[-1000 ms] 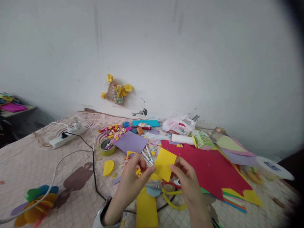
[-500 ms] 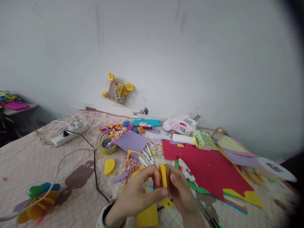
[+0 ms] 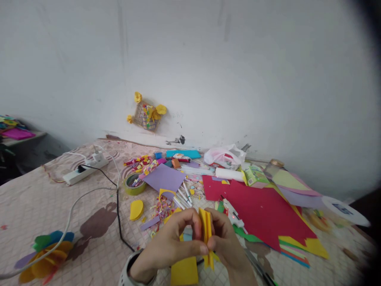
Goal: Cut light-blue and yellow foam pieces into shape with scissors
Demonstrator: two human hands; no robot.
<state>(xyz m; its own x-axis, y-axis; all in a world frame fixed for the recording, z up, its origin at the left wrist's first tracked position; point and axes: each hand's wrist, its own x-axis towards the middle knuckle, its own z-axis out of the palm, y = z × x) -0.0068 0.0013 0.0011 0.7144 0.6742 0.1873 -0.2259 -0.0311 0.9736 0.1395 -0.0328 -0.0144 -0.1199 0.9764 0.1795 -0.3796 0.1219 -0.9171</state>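
Observation:
Folded yellow paper (image 3: pixel 206 226) stands between my two hands, its layers parted a little along the long edge. My left hand (image 3: pixel 178 238) pinches it from the left with thumb and fingers. From the right, my right hand (image 3: pixel 224 240) grips the same paper, thumb against its front edge. Below the hands lies a flat yellow sheet (image 3: pixel 184 272), partly covered by my left hand. A hot glue gun (image 3: pixel 233 214) with a red light rests just beyond my right hand. The scissors (image 3: pixel 258 268) lie to the right of my right wrist, partly hidden.
A large red sheet (image 3: pixel 262 210) spreads to the right. Markers (image 3: pixel 183 197), a purple sheet (image 3: pixel 164 178) and a tape roll (image 3: pixel 134 184) sit ahead. At left are a power strip (image 3: pixel 86 171), a black cable (image 3: pixel 119 214) and a colourful paper flower (image 3: pixel 46 256).
The folded yellow paper has turned slightly and its layers now show apart. My right thumb has come down onto its edge, and the right fingers have closed in.

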